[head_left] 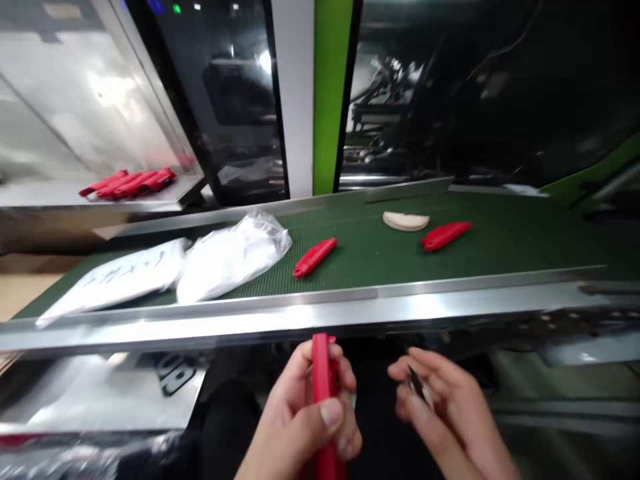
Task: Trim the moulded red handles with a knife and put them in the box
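My left hand (305,417) is closed around a long red plastic part (324,373) held upright just below the conveyor's front rail. My right hand (445,407) sits beside it, fingers pinched on a small dark blade-like tool (417,385). On the green conveyor belt (380,253) lie two more red parts, one (315,257) in the middle and one (445,235) to the right. A beige curved piece (405,221) rests right behind the right one.
Two white plastic bags (231,257) (117,280) lie on the belt's left end. A pile of red parts (129,183) sits on a metal shelf at far left. Machine windows and a green pillar (330,93) stand behind the belt. A steel rail (300,317) edges the front.
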### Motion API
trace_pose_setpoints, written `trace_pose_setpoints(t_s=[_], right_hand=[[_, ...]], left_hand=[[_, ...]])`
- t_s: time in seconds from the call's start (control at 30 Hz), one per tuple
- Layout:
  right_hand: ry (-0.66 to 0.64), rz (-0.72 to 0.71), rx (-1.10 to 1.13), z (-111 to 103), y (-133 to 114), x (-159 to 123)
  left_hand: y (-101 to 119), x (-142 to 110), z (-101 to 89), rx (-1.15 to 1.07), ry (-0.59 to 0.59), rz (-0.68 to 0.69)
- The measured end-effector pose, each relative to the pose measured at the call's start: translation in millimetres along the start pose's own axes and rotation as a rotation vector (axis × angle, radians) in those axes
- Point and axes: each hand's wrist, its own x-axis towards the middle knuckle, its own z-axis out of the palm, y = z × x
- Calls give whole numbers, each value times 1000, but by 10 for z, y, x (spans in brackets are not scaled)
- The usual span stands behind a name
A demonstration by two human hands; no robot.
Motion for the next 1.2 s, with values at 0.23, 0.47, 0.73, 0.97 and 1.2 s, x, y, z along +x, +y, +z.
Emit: trace_pose_setpoints(t_s=[0.23, 0.47, 0.73, 0.97, 1.2], right_hand=[[-265, -364, -239, 174, -329, 11], [-376, -600, -316, 402, -547, -91], [-498, -647, -293, 452, -654, -123], [-542, -719, -258, 477, -618, -142], [-499, -710, -265, 461, -631, -158]], left_hand=[[-212, -632, -152, -4, 328, -63], [-226, -973, -273, 34, 355, -137], [-257, -1159, -291, -129, 409, -58], [-232, -1215, -305, -104, 423, -61], [-231, -1230, -324, -100, 402, -82]])
